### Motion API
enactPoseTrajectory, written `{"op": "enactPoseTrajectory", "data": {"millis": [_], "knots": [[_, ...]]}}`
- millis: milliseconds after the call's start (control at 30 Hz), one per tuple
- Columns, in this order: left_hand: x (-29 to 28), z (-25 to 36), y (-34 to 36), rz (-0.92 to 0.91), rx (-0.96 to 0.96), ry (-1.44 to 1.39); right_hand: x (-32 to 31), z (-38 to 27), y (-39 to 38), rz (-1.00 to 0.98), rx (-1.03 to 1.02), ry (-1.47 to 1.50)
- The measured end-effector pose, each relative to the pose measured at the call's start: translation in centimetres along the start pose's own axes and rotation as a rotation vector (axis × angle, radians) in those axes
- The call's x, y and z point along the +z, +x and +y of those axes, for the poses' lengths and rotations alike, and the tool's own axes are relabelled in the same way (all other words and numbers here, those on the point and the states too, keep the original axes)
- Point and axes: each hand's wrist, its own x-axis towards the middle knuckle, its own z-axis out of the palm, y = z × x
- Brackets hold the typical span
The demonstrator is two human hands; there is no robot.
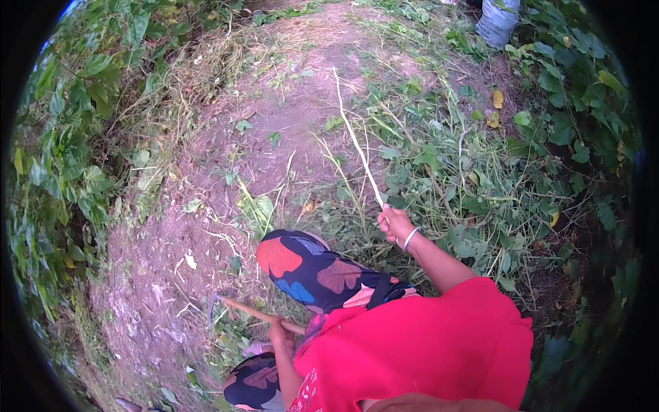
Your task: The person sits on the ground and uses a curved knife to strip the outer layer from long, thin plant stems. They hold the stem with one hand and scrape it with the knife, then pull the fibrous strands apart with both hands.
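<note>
My right hand (395,224), with a pale bangle at the wrist, is closed round the lower end of a long, thin, pale stick (356,143) that points forward over the ground. My left hand (280,332), lower and beside my legs, grips the wooden handle (250,309) of a tool with a thin curved metal blade (212,306). That blade rests at or just above the dirt and cut greenery; which, I cannot tell. My patterned knee (302,264) lies between the two hands.
Dense leafy plants (68,158) line the left, with more foliage (576,103) at the right. A dirt path (281,103) runs ahead, strewn with dry stalks. Cut vines (473,199) lie heaped to my right. A pale sack (496,20) stands at the far right.
</note>
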Motion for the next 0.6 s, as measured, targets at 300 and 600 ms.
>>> {"op": "enactPoseTrajectory", "data": {"millis": [300,600], "knots": [[3.7,1.0,-1.6,0.009,0.041,-0.009,0.5,-5.5,2.7,0.362,-0.919,-0.153],[1.2,0.1,0.3,0.032,0.008,-0.027,0.7,-8.9,-0.1,0.087,-0.446,0.001]]}}
